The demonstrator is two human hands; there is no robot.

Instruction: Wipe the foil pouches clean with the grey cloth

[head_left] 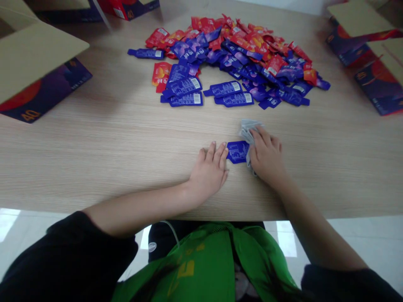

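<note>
A single blue sachet (236, 152) lies flat on the table between my two hands, its printed side up. My left hand (210, 170) rests flat on the tabletop, fingers stretched out, with a fingertip at the sachet's left end. My right hand (267, 155) is closed on a crumpled grey cloth (250, 128), which covers the right end of the sachet. Beyond both hands spreads a heap of sachets, red ones (206, 25) mostly at the back and blue ones (233, 63) mostly in front.
Open cardboard boxes stand around the heap: a large one (47, 92) at the left, a red one (129, 9) at the back, and others (379, 79) at the right. Several blue sachets (182, 100) lie flat along the heap's near edge. The wooden table (94, 155) ends just before my body.
</note>
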